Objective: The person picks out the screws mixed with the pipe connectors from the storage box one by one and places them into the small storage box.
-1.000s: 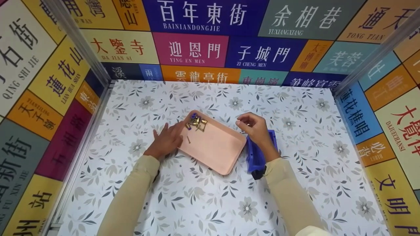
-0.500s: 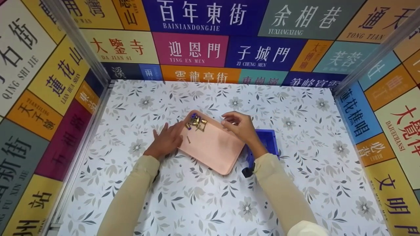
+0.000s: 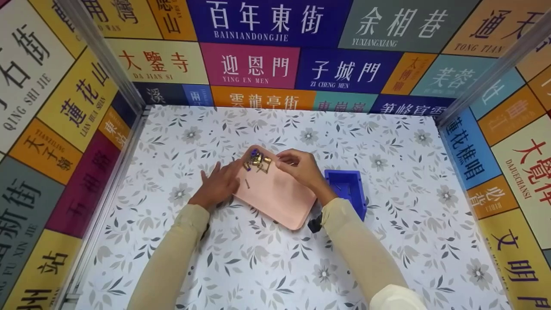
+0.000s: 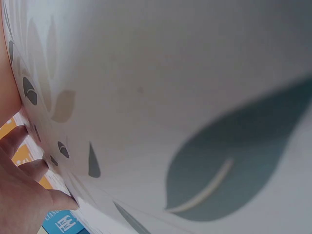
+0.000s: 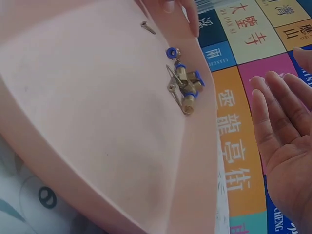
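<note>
A pink tray (image 3: 280,198) lies on the flowered tablecloth (image 3: 267,267). Near its far left corner sits a small cluster of brass fittings with blue rings (image 3: 257,161), also plain in the right wrist view (image 5: 185,87), with a loose screw (image 5: 145,27) beside them. My left hand (image 3: 219,183) lies flat on the cloth, its fingers touching the tray's left edge. My right hand (image 3: 297,165) hovers over the tray just right of the fittings, its palm (image 5: 282,141) bare and its fingers relaxed, holding nothing. The left wrist view shows only cloth and my fingers (image 4: 19,195).
A blue plastic bin (image 3: 346,189) stands on the cloth just right of the tray, behind my right forearm. Walls covered in coloured sign panels (image 3: 258,64) close the table in on three sides. Bare cloth stretches along the near side and far right.
My right hand has moved left, from above the blue bin to over the tray beside the brass fittings. The left hand and the tray have stayed put.
</note>
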Available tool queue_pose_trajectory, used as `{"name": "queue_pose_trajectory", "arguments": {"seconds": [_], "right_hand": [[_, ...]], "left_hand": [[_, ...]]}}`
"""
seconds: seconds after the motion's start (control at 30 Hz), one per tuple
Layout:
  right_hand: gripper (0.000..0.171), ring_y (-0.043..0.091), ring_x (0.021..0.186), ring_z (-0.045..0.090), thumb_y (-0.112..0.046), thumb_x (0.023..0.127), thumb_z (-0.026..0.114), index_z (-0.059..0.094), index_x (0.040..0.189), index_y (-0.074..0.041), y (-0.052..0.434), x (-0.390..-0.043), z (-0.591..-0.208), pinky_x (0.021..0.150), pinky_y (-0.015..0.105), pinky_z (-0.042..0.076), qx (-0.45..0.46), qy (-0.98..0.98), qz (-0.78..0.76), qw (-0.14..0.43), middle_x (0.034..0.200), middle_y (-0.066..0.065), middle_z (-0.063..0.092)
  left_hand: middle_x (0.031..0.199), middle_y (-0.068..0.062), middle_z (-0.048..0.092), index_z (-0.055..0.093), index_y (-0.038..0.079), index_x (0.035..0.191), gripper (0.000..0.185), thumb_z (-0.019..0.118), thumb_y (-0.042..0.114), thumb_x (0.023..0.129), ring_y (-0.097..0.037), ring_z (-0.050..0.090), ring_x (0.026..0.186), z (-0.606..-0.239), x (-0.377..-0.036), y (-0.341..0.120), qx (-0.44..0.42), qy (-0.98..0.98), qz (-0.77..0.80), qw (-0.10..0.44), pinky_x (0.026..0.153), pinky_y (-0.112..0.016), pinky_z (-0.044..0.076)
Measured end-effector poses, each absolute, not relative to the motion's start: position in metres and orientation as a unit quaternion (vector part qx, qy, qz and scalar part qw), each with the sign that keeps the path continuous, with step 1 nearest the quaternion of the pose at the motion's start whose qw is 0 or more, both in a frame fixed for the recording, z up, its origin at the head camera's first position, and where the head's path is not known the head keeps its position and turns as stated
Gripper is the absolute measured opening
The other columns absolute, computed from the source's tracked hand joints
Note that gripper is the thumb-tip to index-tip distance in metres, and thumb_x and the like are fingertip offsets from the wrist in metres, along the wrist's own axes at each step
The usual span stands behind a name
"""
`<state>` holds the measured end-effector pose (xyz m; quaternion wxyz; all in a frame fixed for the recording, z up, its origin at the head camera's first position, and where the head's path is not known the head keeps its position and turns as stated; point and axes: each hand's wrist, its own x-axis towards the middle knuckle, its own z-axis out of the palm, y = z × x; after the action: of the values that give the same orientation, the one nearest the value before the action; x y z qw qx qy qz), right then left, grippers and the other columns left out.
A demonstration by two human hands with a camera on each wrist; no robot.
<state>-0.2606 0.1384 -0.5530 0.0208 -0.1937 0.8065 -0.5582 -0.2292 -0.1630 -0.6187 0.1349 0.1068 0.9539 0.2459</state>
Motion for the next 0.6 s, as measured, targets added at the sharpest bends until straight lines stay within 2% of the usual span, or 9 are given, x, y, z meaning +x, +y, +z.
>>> {"name": "queue_pose_trajectory", "arguments": {"seconds": [0.13,0.27,0.43,0.53,0.6], "right_hand": [[0.032,0.016,0.094,0.073,-0.028,0.091,0.079,0.076,0.114,-0.006,0.129,-0.260,-0.559,0.086,0.034,0.059,-0.200,0.810,-0.551,0.031,0.103,0.004,0.078],[0.025,0.019,0.091,0.074,-0.021,0.091,0.078,0.077,0.112,-0.008,0.119,-0.261,-0.564,0.084,0.036,0.060,-0.212,0.806,-0.551,0.040,0.101,0.007,0.079],[0.025,0.021,0.087,0.073,-0.013,0.090,0.079,0.076,0.112,-0.001,0.107,-0.265,-0.572,0.079,0.034,0.060,-0.225,0.804,-0.548,0.047,0.099,0.011,0.079],[0.029,0.025,0.088,0.073,-0.015,0.089,0.080,0.075,0.112,0.002,0.102,-0.267,-0.577,0.080,0.038,0.060,-0.231,0.796,-0.558,0.054,0.099,0.014,0.078],[0.032,0.032,0.089,0.073,-0.014,0.089,0.080,0.073,0.113,0.006,0.099,-0.267,-0.581,0.082,0.044,0.060,-0.234,0.790,-0.563,0.060,0.100,0.018,0.077]], "left_hand": [[0.172,0.005,0.019,-0.002,0.050,0.161,0.060,0.025,0.049,0.108,-0.048,0.001,0.157,-0.620,-0.229,-0.164,0.105,0.954,0.248,0.135,0.109,-0.084,-0.010],[0.172,0.006,0.019,-0.005,0.055,0.159,0.059,0.025,0.050,0.108,-0.050,0.002,0.156,-0.622,-0.229,-0.163,0.104,0.954,0.247,0.134,0.108,-0.085,-0.011],[0.172,0.008,0.019,-0.006,0.060,0.156,0.059,0.026,0.052,0.108,-0.050,0.002,0.156,-0.622,-0.231,-0.160,0.095,0.953,0.254,0.133,0.108,-0.084,-0.013],[0.172,0.005,0.021,-0.001,0.052,0.161,0.059,0.026,0.052,0.108,-0.051,0.003,0.156,-0.621,-0.230,-0.160,0.103,0.955,0.249,0.126,0.108,-0.085,-0.011],[0.172,0.002,0.021,0.001,0.046,0.163,0.060,0.025,0.051,0.109,-0.051,0.004,0.156,-0.620,-0.230,-0.161,0.109,0.957,0.238,0.126,0.108,-0.086,-0.008]]}}
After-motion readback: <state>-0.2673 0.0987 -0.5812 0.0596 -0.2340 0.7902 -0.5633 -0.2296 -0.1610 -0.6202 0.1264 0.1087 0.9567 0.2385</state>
